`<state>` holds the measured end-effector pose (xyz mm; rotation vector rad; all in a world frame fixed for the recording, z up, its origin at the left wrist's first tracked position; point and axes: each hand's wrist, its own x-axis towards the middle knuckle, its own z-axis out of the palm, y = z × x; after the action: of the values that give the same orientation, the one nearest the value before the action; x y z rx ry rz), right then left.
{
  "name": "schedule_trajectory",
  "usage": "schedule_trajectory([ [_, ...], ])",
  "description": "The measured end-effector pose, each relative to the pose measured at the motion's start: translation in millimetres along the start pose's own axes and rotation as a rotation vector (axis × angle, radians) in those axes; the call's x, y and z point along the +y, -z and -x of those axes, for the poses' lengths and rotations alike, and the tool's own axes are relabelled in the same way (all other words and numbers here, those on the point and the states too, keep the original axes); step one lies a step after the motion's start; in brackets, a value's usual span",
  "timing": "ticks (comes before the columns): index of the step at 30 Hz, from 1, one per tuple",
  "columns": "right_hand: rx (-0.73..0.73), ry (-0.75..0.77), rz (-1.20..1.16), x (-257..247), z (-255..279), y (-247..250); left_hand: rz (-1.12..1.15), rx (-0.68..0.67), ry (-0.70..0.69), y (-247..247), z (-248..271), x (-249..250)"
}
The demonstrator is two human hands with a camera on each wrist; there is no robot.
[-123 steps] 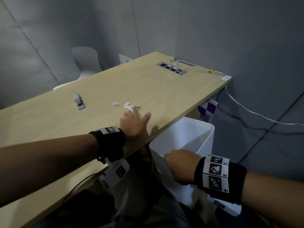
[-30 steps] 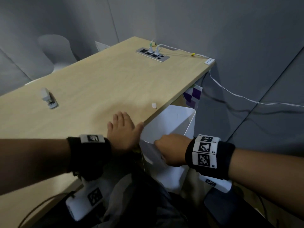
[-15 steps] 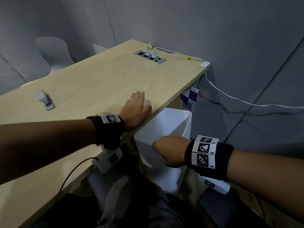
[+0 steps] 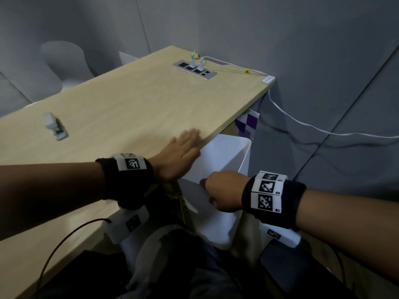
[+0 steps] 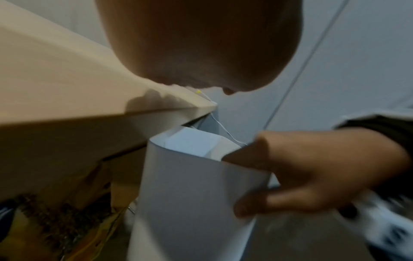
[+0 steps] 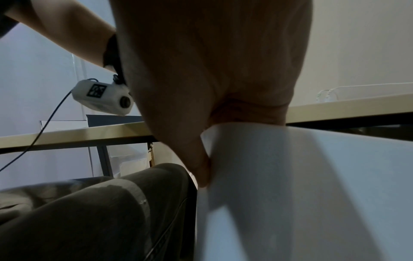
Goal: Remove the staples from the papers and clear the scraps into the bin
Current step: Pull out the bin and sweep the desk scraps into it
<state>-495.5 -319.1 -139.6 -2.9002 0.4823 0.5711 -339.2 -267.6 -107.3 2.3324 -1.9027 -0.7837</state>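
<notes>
Nearly done, I'd say: the flat left hand (image 4: 183,147) sweeps the pale wooden table (image 4: 133,100) edge, no scraps visible, while the right hand (image 4: 222,190) grips the white plastic bin (image 4: 244,156) rim below.

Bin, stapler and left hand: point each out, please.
bin (image 4: 245,156), head view, far rim corner.
stapler (image 4: 55,126), head view, middle of its body.
left hand (image 4: 180,152), head view, back of the hand.

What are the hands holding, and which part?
The right hand grips the white bin by its near rim. The left hand lies flat on the table, holding nothing.
</notes>
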Motion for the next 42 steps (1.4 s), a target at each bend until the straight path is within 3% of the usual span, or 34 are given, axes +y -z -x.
schedule_trajectory([
  [2, 0.01, -0.013, 0.004, -1, 0, 1, -0.127, 0.052, 0.124, -1, -7, -5],
  [5, 0.018, -0.037, -0.023, 1, -1, 0, -0.198, 0.002, 0.205, -16, -8, 1],
  [8, 0.022, -0.058, -0.023, 5, -4, 0, -0.034, -0.074, 0.075, -26, 2, 29],
  [10, -0.023, -0.091, -0.004, 9, -5, 0, 0.143, -0.049, -0.009, -26, 4, 44],
  [12, -0.052, -0.123, -0.039, 16, -5, 2, 0.252, 0.003, 0.004, -27, -3, 52],
  [15, -0.004, -0.112, -0.045, 32, -9, -2, 0.38, -0.106, 0.068, -32, -16, 58],
  [18, -0.112, -0.16, 0.0, 43, -12, -12, 0.489, -0.126, 0.013, -36, -29, 63],
  [24, -0.054, -0.342, -0.148, 91, -13, -44, 0.065, -0.324, -0.006, -37, -58, 57],
  [28, -0.081, -0.437, -0.217, 127, -18, -72, -0.123, -0.317, -0.007, -60, -111, 69],
  [33, -0.089, -0.446, -0.272, 155, -25, -121, -0.224, -0.255, -0.072, -106, -179, 83],
  [37, -0.073, -0.432, -0.185, 161, -34, -161, -0.292, -0.382, -0.082, -156, -221, 75],
  [42, -0.111, -0.482, -0.211, 169, -54, -207, -0.508, -0.303, -0.133, -213, -252, 54],
])
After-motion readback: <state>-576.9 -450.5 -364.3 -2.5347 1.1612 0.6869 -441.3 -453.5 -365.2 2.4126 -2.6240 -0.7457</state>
